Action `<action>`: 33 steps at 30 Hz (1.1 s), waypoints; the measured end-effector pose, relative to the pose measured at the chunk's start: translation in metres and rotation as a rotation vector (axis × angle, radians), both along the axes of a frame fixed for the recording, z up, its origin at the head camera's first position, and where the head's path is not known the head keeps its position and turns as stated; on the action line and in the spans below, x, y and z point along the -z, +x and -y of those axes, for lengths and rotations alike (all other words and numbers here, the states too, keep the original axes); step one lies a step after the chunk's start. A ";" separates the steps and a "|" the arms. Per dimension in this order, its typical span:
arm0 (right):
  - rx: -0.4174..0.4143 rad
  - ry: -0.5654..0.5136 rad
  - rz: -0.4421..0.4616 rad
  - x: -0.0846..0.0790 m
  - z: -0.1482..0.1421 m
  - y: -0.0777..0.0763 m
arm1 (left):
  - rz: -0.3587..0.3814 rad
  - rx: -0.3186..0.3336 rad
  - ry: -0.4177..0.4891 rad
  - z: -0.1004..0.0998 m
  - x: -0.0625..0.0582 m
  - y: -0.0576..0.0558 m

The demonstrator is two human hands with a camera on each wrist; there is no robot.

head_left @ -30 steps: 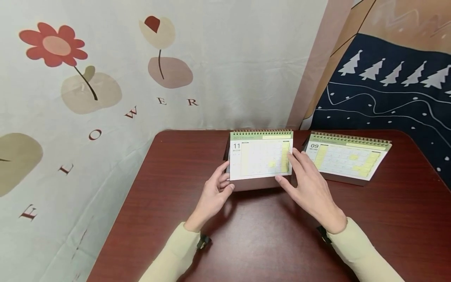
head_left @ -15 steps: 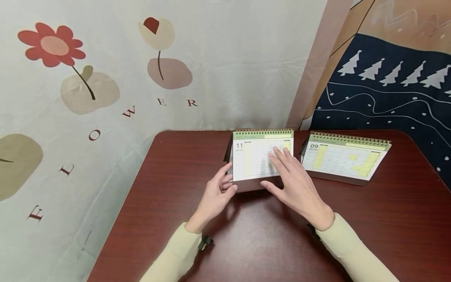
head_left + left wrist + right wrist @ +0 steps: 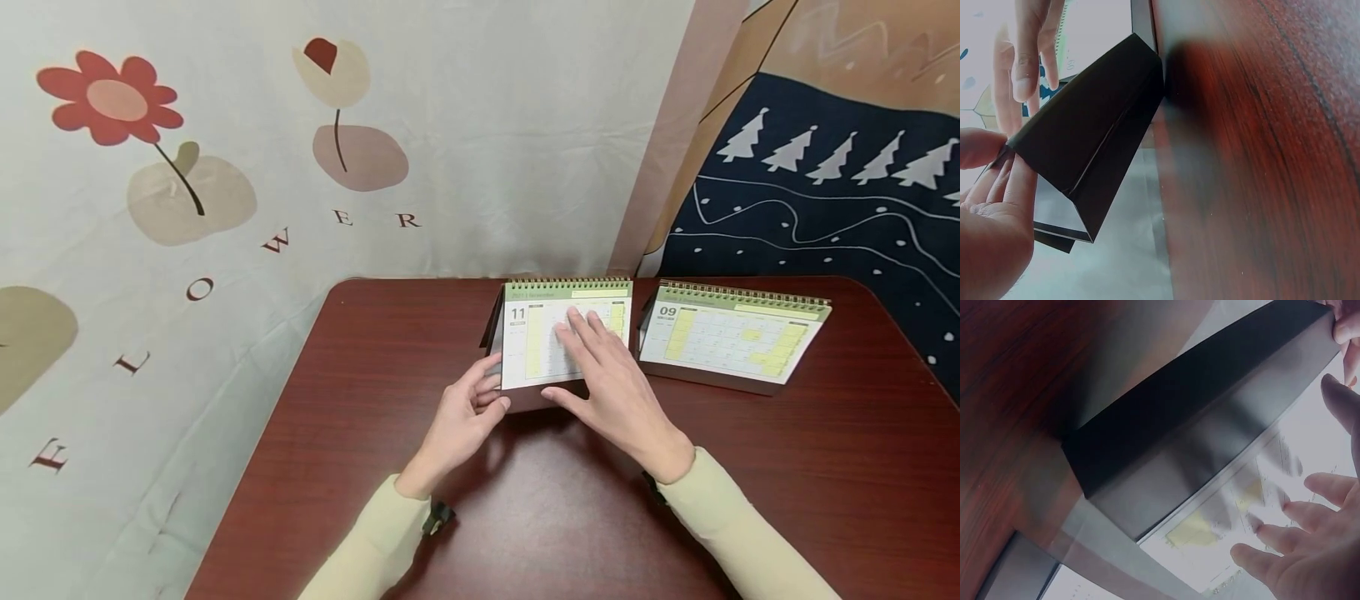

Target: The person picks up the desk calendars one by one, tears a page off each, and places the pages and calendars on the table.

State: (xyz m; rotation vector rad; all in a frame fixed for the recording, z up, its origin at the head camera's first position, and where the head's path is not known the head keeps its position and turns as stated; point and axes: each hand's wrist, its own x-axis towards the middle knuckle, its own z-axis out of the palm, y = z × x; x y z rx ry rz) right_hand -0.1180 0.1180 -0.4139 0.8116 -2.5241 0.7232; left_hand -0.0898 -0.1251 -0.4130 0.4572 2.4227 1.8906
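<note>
A spiral-bound desk calendar (image 3: 536, 354) showing month 11 stands at the back of the table. My left hand (image 3: 465, 417) pinches its lower left corner, thumb in front and fingers behind. In the left wrist view the thumb (image 3: 982, 149) lies on the edge of the folded dark base (image 3: 1082, 125). My right hand (image 3: 618, 398) is spread with straight fingers over the right part of the page, covering some of the dates. The right wrist view has those fingertips (image 3: 1247, 555) close over the page, and the underside of the dark base (image 3: 1191, 403) shows.
A second desk calendar (image 3: 720, 337), showing month 09, stands to the right on the reddish-brown table (image 3: 375, 350). Behind the table hang a pale cloth with flower prints (image 3: 487, 100) and a dark blue one with white trees (image 3: 840, 217).
The month 11 calendar has shifted slightly to the right along with my left hand. My right hand has moved left from the calendar's right edge to in front of its page.
</note>
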 end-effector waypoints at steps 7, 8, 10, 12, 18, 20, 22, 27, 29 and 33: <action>-0.005 -0.016 -0.093 0.003 0.002 -0.002 | -0.007 0.042 0.004 -0.001 0.000 -0.001; -0.007 -0.024 -0.115 0.004 0.002 -0.002 | -0.011 0.050 0.003 -0.001 0.000 -0.001; -0.010 -0.041 -0.156 0.005 0.002 -0.003 | -0.019 0.063 -0.003 0.000 0.000 -0.002; -0.012 -0.050 -0.180 0.005 0.001 -0.003 | -0.026 0.071 -0.011 0.000 0.000 -0.002; -0.027 -0.056 -0.219 0.005 0.001 -0.003 | -0.035 0.086 -0.006 0.001 0.000 -0.002; -0.034 -0.054 -0.240 0.005 0.001 -0.003 | -0.035 0.086 -0.003 0.001 -0.001 -0.002; -0.040 -0.054 -0.262 0.005 0.002 -0.003 | -0.037 0.085 -0.004 0.002 -0.001 -0.002; -0.065 -0.067 -0.329 0.006 0.004 -0.004 | -0.039 0.080 -0.007 0.003 0.000 -0.001; -0.070 -0.074 -0.351 0.006 0.005 -0.004 | -0.040 0.079 -0.009 0.003 0.000 -0.001; -0.072 -0.078 -0.363 0.005 0.006 -0.003 | -0.045 0.083 -0.013 0.004 0.000 -0.001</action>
